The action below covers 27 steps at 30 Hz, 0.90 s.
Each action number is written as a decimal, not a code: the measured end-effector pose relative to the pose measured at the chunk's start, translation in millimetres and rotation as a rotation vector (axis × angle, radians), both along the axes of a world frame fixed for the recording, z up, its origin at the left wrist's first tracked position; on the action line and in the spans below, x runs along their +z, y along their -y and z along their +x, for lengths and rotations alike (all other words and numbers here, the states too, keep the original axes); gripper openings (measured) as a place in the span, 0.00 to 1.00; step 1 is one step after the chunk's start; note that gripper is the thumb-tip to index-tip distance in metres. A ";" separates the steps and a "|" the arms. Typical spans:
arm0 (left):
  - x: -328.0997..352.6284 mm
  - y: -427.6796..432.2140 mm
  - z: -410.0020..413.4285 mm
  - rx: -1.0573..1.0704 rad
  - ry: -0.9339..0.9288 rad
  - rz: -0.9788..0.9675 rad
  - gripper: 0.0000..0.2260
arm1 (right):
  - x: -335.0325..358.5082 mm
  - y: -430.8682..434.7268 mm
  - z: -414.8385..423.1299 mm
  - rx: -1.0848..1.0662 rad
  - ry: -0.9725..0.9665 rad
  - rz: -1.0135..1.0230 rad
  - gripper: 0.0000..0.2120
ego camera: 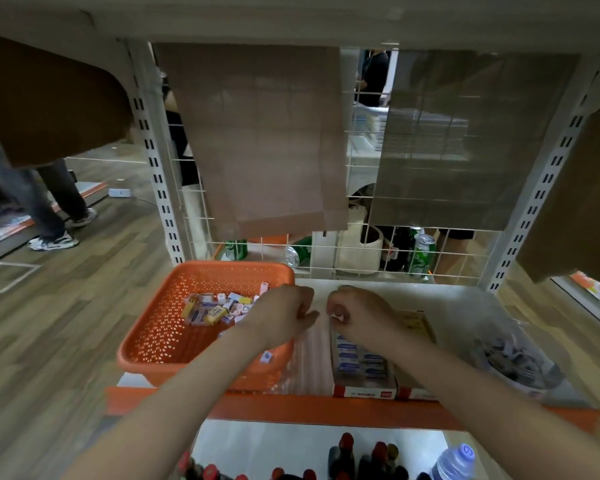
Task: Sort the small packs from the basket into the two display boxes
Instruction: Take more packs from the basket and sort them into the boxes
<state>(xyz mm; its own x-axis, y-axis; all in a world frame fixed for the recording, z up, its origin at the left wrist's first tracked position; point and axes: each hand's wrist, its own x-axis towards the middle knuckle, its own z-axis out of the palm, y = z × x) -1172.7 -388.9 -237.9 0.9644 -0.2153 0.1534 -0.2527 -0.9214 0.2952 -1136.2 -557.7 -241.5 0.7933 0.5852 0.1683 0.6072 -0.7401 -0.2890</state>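
While both hands meet at mid-frame over the shelf (465,306), the left hand (284,315) hangs above the right rim of the one orange basket (153,341), fingers curled; whether it holds anything I cannot tell. The right hand (357,315) pinches a white pack (337,317) in curled fingertips, above the far end of the near display box (361,393). A jumbled heap of small packs (212,308), white, blue-labelled and a few yellow, lies in the basket's far half, too tangled to count; one stray pack (266,357) sits at its near right wall. The near display box holds blue-and-white packs in two columns. A second display box (418,323), yellow-printed, lies just right of it, mostly hidden under the forearm. At right, one clear plastic bag (516,355) holds dark small pieces. Four green cans (421,258) show behind the wire grid, one on its side.
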 end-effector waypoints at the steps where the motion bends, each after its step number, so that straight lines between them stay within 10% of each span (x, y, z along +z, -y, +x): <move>1: 4.2 -8.5 -2.7 0.019 0.045 0.007 0.12 | 2.0 -11.8 -1.3 0.020 0.013 0.024 0.03; 13: -20.1 -103.9 -19.2 0.217 -0.321 0.502 0.17 | -22.6 -117.1 -5.2 0.155 -0.022 -0.436 0.11; 21: -29.9 -116.4 -23.4 0.275 -0.388 0.433 0.14 | -61.0 -137.1 5.5 0.189 0.036 -0.733 0.19; 27: -25.4 -115.0 -21.6 0.274 -0.345 0.431 0.13 | -59.5 -132.2 6.5 0.104 -0.100 -0.414 0.11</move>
